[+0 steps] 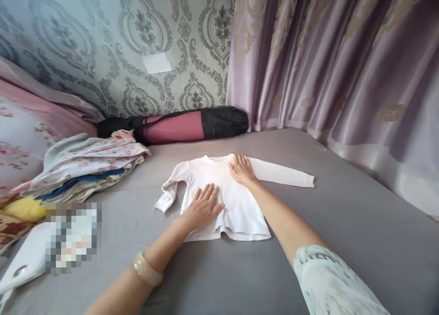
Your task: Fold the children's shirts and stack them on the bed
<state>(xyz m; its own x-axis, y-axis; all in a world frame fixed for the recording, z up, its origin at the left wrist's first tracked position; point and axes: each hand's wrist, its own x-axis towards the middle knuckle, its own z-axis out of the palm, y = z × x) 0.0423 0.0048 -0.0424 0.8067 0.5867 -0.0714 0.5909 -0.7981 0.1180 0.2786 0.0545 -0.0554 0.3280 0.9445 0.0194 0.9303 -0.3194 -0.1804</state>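
Observation:
A small white long-sleeved shirt [236,214] lies spread on the grey bed sheet [343,214]. Its right-hand sleeve stretches straight out, while the left-hand sleeve is bent and crumpled. The hem has a small raised fold near its middle. My left hand [205,206] rests flat on the lower left of the shirt's body, fingers spread; a pale bangle circles that wrist. Near the neckline, on the right shoulder, my right hand [243,168] presses flat with its fingers stretched out. Neither hand grips the cloth.
A pile of folded clothes [92,159] sits at the left, near a yellow item [25,209] and a white device with a cable [25,258]. A pink and black rolled bag [174,126] lies along the patterned wall. Purple curtains [308,54] hang along the right.

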